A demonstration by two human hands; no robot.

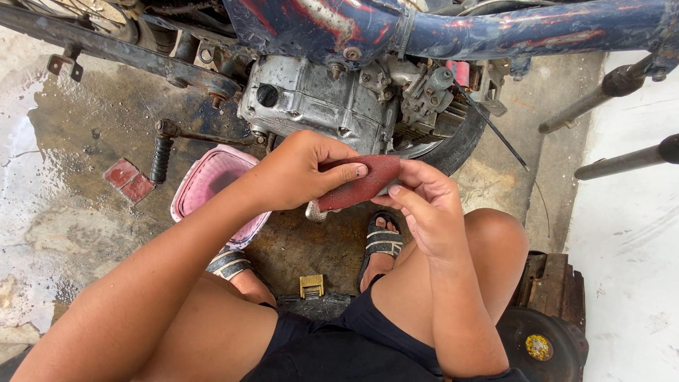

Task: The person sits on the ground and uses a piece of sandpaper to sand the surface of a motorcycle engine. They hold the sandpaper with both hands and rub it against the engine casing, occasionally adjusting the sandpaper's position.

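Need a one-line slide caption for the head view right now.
Both hands, left hand and right hand, hold a dark red sandpaper sheet wrapped around a metal part, above a pink plastic basket beside a motorcycle engine.

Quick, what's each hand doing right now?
Left hand: closed on the red sandpaper sheet.
Right hand: fingers pinching the same sheet's other end.

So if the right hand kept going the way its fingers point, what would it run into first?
The right hand points up and left, fingers already on the red sandpaper. Past that it would likely meet the left hand, then the engine, though depth is unclear.
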